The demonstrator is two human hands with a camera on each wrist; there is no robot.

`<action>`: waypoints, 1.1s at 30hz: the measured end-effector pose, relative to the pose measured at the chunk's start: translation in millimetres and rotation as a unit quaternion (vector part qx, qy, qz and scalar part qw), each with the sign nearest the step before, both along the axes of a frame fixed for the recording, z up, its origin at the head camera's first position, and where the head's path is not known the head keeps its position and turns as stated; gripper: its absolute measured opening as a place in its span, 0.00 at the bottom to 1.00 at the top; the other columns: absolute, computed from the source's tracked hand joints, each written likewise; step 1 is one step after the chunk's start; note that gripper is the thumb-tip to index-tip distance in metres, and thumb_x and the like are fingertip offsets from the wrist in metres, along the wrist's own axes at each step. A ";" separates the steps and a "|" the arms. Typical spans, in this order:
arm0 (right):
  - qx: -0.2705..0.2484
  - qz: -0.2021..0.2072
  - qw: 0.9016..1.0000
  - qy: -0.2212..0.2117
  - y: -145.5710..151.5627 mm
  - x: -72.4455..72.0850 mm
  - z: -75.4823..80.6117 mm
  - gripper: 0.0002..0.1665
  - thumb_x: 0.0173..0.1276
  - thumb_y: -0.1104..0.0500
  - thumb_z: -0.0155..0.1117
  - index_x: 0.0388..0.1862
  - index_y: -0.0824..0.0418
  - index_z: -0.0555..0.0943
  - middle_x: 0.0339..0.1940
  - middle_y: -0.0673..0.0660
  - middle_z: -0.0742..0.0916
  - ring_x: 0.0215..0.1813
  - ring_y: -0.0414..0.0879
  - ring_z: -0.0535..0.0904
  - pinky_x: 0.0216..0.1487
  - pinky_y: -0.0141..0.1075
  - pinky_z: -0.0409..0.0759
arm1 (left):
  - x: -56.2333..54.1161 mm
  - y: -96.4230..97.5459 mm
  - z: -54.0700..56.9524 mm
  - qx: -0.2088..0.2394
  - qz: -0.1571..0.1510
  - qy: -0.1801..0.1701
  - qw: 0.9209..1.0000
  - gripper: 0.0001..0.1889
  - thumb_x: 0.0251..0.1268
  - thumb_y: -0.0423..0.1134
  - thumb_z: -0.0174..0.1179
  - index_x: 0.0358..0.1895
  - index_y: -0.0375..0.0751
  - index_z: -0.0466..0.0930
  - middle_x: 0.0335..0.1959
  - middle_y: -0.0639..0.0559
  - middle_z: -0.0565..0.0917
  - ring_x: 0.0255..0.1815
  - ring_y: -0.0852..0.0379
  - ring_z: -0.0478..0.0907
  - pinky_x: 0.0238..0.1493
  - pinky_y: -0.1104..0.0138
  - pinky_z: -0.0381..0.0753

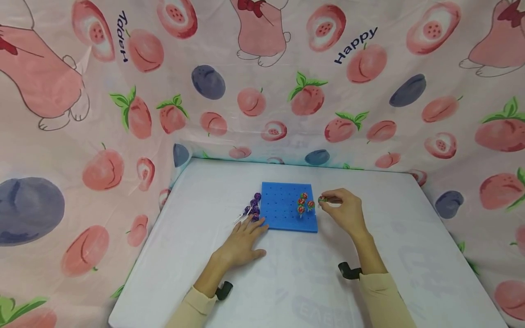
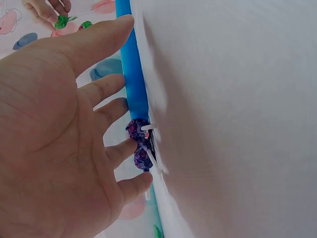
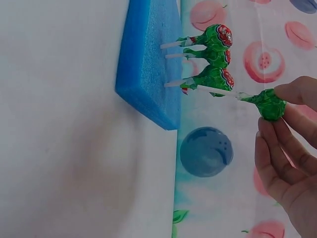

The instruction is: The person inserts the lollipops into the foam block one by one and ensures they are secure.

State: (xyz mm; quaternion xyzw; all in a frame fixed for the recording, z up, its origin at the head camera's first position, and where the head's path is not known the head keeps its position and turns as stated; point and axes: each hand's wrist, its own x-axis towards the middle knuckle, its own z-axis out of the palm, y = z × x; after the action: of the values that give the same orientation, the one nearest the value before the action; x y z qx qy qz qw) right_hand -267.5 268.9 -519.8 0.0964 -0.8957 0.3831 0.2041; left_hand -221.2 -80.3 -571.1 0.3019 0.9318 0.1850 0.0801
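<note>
A blue foam board (image 1: 280, 207) with rows of small holes lies on the table. Several lollipops in green and red wrappers (image 3: 218, 37) stand on their white sticks in its right part. My right hand (image 1: 346, 212), just beyond the board's right edge, pinches another green-wrapped lollipop (image 3: 271, 105) by its candy head, the white stick pointing toward the board. At the front left corner of the board, my left hand (image 1: 242, 246) is spread with straight fingers. Purple-wrapped lollipops (image 1: 255, 209) lie in a small pile along the board's left side, right by those fingertips.
The white table (image 1: 184, 255) has its far edge against a fruit-print cloth (image 1: 262, 132), which also hangs along both sides. Black wrist mounts (image 1: 349, 271) sit at both sleeve cuffs.
</note>
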 end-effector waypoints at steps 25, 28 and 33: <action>0.006 0.040 0.999 -0.011 -14.0 2.9 -7.7 0.15 0.60 0.63 0.82 0.47 0.57 0.90 0.44 0.52 0.89 0.47 0.49 0.86 0.52 0.52 0.86 | 1.2 -0.6 1.6 0.000 0.000 0.002 1.000 0.40 0.72 0.56 0.65 0.82 0.47 0.63 0.85 0.47 0.56 0.86 0.36 0.42 0.79 0.34 0.48; 0.014 0.045 0.999 -0.004 -14.9 2.9 -9.7 0.15 0.60 0.63 0.82 0.46 0.57 0.90 0.43 0.51 0.89 0.46 0.47 0.86 0.52 0.51 0.86 | 1.3 -0.6 1.7 0.002 -0.001 0.003 1.000 0.40 0.72 0.55 0.65 0.82 0.47 0.63 0.85 0.47 0.56 0.86 0.36 0.43 0.79 0.34 0.48; 0.025 0.048 0.999 0.004 -16.3 3.3 -13.0 0.15 0.59 0.63 0.82 0.45 0.56 0.90 0.43 0.49 0.89 0.46 0.46 0.85 0.51 0.48 0.86 | 1.3 -0.8 1.8 0.002 -0.002 0.004 1.000 0.40 0.72 0.55 0.65 0.82 0.47 0.63 0.85 0.47 0.57 0.86 0.35 0.43 0.79 0.34 0.49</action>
State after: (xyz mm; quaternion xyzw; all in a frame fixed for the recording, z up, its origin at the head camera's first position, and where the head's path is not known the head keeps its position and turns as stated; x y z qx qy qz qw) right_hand -264.2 252.6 -532.8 0.1457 -0.8985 0.3700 0.1862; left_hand -219.9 -81.1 -569.3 0.3048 0.9310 0.1857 0.0759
